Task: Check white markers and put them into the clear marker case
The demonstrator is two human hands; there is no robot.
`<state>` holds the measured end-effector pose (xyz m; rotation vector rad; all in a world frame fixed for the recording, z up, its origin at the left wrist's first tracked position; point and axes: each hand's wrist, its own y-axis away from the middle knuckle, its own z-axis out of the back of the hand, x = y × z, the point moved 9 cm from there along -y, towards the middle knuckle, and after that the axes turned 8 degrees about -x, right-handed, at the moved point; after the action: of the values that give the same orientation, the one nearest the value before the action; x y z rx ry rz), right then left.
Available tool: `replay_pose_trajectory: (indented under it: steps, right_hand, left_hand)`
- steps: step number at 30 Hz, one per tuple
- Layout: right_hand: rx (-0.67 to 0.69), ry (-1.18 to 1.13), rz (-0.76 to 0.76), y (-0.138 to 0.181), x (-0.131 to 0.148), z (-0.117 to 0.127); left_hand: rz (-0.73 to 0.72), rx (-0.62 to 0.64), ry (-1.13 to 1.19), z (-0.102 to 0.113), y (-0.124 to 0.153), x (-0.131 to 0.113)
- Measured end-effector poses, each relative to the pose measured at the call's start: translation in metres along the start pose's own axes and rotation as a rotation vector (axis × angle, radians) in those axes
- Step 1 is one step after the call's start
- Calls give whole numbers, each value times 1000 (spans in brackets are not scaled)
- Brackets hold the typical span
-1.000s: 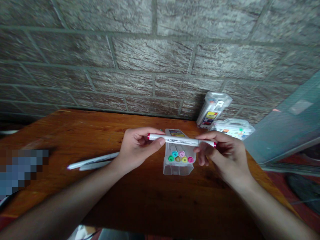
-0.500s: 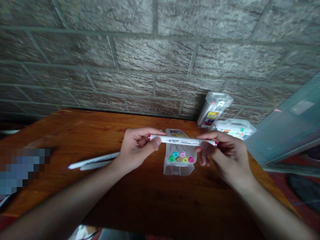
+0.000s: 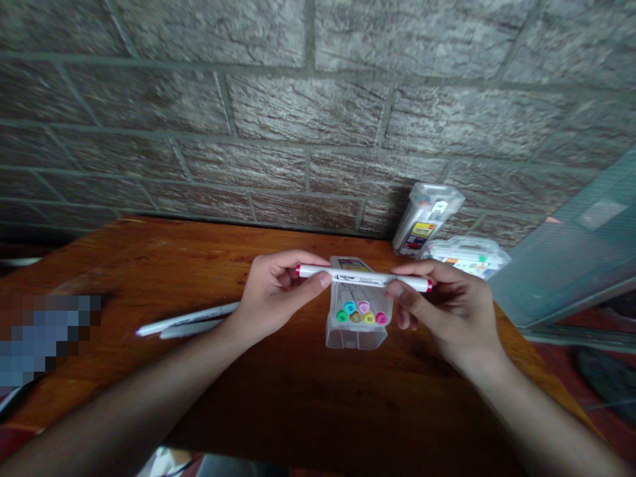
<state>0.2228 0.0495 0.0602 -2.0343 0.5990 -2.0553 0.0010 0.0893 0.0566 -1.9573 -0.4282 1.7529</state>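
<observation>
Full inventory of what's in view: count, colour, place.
held marker: one, white, red ends, picture centre
block wall: one, grey, background
table: one, brown wood, before block wall
centre case: one, clear, on table
capped markers: six visible, green, blue, brown, yellow, two pinks, in centre case
loose markers: two, white, table's left
upright marker case: one, clear, back right
carry case: one, clear, right of upright case
panel: one, bluish, far right
floor item: one, black, lower right
clutter: count unclear, whitish, bottom edge
left hand: one, bare, marker's left end
right hand: one, bare, marker's right end
</observation>
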Motion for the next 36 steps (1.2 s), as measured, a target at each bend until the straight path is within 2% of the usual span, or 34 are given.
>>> replay_pose_trajectory:
  steps: [11,16,24,36]
  right_hand:
    - [-16,-58,-36,-1,-7,5]
    - [-34,-87,-36,-2,-7,5]
    - [-18,-149,-66,0,-7,8]
    - [-42,-105,-69,-2,-9,5]
  left_hand:
    - [49,8,49,-1,0,1]
    - [111,7,106,1,2,9]
    - [116,-1,166,8,4,22]
    - [77,-41,12,2,0,6]
